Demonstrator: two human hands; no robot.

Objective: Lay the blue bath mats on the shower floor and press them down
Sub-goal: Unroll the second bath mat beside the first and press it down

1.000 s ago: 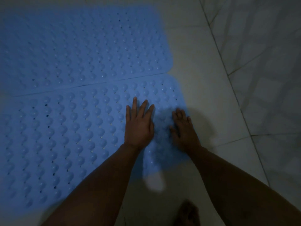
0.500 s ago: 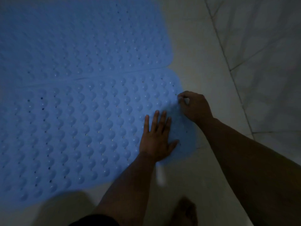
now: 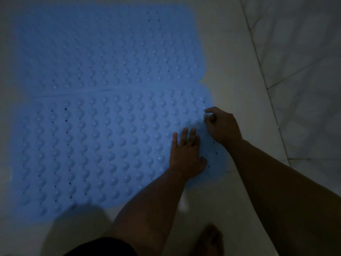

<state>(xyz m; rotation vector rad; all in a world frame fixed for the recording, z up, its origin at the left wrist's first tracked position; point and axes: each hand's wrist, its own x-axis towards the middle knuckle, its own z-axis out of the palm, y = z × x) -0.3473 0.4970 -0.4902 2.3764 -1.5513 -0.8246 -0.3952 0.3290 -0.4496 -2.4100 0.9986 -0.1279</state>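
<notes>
Blue bath mats (image 3: 110,108), tiled floor (image 3: 230,61), dim room

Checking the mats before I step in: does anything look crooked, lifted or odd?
Nothing stands out. The near mat and far mat lie flat, edge to edge; the near one juts slightly further right.

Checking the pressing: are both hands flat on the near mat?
No: the left hand lies flat on the near mat, but the right hand is curled.
</notes>
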